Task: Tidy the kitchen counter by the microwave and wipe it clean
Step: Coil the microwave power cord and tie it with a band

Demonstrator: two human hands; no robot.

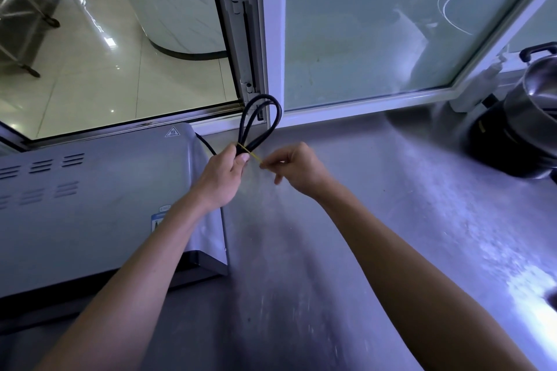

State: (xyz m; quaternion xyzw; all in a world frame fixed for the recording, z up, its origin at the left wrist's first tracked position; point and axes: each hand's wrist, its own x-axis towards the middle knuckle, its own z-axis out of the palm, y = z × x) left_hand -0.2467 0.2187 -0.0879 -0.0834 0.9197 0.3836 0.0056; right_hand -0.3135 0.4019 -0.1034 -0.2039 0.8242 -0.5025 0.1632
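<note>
Black power cord [259, 123], folded into loops and gripped in curled fingers of left hand [223, 178], held above stainless steel counter [391, 205] just right of grey metal microwave [90, 208]. Thin yellow rubber band [251, 154] wrapped around cord bundle, free end pinched between thumb and fingertips of right hand [294, 167], just right of microwave. Steel pot [533, 108] far right of microwave, on counter.
</note>
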